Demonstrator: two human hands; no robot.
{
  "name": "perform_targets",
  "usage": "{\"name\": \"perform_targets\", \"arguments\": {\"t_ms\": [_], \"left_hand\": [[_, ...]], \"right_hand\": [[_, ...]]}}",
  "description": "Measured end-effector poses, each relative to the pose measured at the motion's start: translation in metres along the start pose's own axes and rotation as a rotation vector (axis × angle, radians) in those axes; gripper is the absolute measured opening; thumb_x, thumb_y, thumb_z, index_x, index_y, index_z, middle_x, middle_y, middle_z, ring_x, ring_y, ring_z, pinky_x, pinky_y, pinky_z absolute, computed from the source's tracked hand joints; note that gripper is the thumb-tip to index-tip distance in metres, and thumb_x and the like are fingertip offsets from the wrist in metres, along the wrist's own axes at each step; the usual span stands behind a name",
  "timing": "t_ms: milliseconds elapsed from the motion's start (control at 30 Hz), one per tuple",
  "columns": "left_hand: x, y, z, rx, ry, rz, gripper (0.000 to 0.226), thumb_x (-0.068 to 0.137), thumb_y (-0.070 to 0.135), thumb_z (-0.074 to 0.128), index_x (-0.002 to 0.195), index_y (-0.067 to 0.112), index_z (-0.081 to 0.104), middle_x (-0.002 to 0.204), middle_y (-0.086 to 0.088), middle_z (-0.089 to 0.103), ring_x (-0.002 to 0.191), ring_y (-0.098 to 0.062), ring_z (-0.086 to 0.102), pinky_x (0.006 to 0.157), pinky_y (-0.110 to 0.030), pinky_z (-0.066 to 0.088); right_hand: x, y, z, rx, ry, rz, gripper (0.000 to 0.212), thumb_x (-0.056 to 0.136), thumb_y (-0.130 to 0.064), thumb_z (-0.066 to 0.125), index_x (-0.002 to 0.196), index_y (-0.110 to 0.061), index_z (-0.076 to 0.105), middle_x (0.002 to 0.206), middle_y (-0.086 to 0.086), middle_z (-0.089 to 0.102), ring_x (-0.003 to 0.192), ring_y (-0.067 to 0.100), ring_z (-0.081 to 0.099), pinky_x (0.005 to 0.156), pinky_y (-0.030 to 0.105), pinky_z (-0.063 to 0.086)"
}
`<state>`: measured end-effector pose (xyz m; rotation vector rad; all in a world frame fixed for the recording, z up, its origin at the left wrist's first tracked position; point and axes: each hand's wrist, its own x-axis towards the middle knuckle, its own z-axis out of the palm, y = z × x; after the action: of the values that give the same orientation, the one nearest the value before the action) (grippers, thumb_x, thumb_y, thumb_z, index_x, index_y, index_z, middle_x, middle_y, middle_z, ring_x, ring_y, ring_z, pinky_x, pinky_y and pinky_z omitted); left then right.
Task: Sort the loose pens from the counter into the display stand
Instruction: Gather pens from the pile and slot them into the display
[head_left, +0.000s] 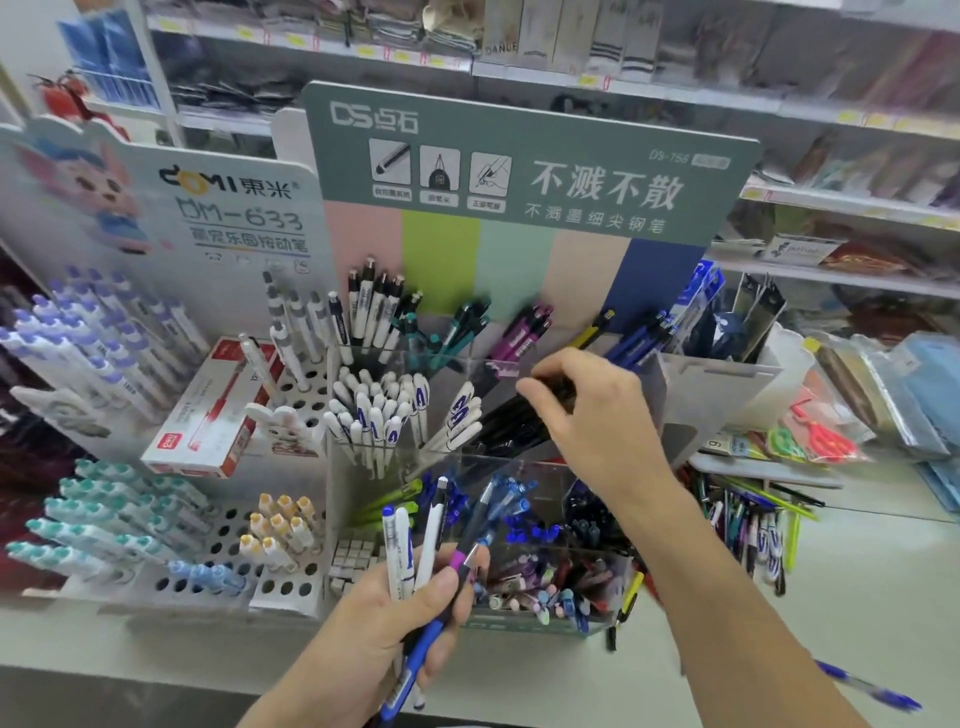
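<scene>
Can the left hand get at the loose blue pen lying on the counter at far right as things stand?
Probably not. The left hand already grips a bundle of pens, and the right arm stretches across between it and the blue pen, so the reach looks blocked.

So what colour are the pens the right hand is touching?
Black pens, under the right hand, seen in the head view.

We count two hands: left hand lower centre, right hand mid-frame. Two header boards upper frame: white board, green board. One red pen box at left.
</scene>
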<state>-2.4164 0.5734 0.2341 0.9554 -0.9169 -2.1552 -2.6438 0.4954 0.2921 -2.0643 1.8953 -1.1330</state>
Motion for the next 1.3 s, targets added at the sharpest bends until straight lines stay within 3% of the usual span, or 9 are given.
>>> {"name": "perform_targets", "arguments": {"t_ms": [167,233,333,467,667,800,1033,1167,1300], "left_hand": [[-0.002,-0.004,-0.006,-0.002,0.005,-0.003,0.041,0.078,0.027,0.078,0.113,0.006,0.073,0.080,-0.017,0.059,0.048,-0.022,0.047,0.039,-0.026,0.041],[-0.002,-0.005,-0.008,-0.028,0.015,-0.010,0.043,0.080,0.022,0.073,0.116,-0.001,0.069,0.080,-0.019,0.058,0.046,-0.022,0.046,0.038,-0.026,0.041],[-0.002,-0.006,-0.013,-0.051,0.032,-0.012,0.050,0.080,0.020,0.073,0.116,-0.011,0.058,0.081,-0.023,0.057,0.044,-0.023,0.047,0.039,-0.028,0.043],[-0.001,-0.003,-0.015,-0.044,0.042,-0.027,0.050,0.082,0.018,0.071,0.119,-0.011,0.056,0.080,-0.023,0.057,0.045,-0.024,0.047,0.039,-0.028,0.043],[0.001,0.002,-0.013,-0.043,0.024,-0.018,0.058,0.079,0.017,0.070,0.123,-0.015,0.052,0.079,-0.022,0.058,0.043,-0.024,0.047,0.038,-0.027,0.043],[0.000,0.004,-0.013,-0.082,0.015,-0.026,0.054,0.077,0.014,0.071,0.121,-0.014,0.056,0.077,-0.023,0.057,0.041,-0.024,0.047,0.035,-0.026,0.042],[0.003,0.004,-0.013,-0.080,0.025,-0.034,0.051,0.075,0.015,0.073,0.112,-0.016,0.060,0.077,-0.023,0.056,0.042,-0.025,0.046,0.035,-0.027,0.042],[0.005,0.003,-0.008,-0.127,0.025,-0.006,0.043,0.071,0.018,0.080,0.108,-0.001,0.072,0.077,-0.022,0.057,0.043,-0.025,0.046,0.036,-0.027,0.042],[0.008,0.002,-0.001,-0.180,0.068,0.003,0.044,0.072,0.015,0.077,0.110,-0.005,0.069,0.075,-0.023,0.055,0.042,-0.025,0.046,0.037,-0.026,0.040]], "right_hand": [[-0.020,0.004,0.026,-0.069,-0.140,0.002,0.030,0.101,-0.033,0.059,0.123,-0.012,0.060,0.116,0.001,0.050,0.096,0.020,0.057,0.088,0.033,0.051],[-0.034,0.002,0.031,-0.008,-0.042,0.050,0.047,0.096,-0.040,0.064,0.134,-0.013,0.053,0.123,0.001,0.043,0.110,0.016,0.051,0.098,0.022,0.043],[-0.056,0.002,0.040,0.004,0.145,0.110,0.070,0.081,-0.045,0.079,0.136,-0.012,0.051,0.129,0.002,0.038,0.121,0.021,0.045,0.107,0.026,0.039],[-0.070,-0.004,0.058,0.008,0.158,0.135,0.089,0.076,-0.046,0.084,0.146,-0.012,0.040,0.140,0.006,0.033,0.132,0.020,0.038,0.115,0.021,0.031],[-0.050,-0.005,0.077,0.098,0.257,0.071,0.051,0.086,-0.024,0.083,0.130,-0.010,0.062,0.131,0.006,0.046,0.125,-0.002,0.041,0.109,0.014,0.034],[-0.035,0.005,0.066,0.170,0.296,0.065,0.028,0.086,-0.018,0.080,0.114,-0.011,0.076,0.112,-0.001,0.066,0.107,0.012,0.062,0.098,0.023,0.049],[-0.052,0.004,0.067,-0.041,0.285,0.166,0.048,0.088,-0.033,0.077,0.132,-0.022,0.064,0.129,0.003,0.043,0.120,0.012,0.039,0.105,0.006,0.025],[-0.059,0.004,0.072,0.113,0.242,0.227,0.037,0.094,-0.025,0.071,0.130,-0.024,0.064,0.127,-0.004,0.042,0.113,0.004,0.048,0.097,0.013,0.042],[-0.043,0.003,0.063,0.278,0.311,0.286,0.033,0.089,-0.022,0.078,0.121,-0.021,0.068,0.114,-0.008,0.056,0.094,0.006,0.060,0.080,0.021,0.053]]}}
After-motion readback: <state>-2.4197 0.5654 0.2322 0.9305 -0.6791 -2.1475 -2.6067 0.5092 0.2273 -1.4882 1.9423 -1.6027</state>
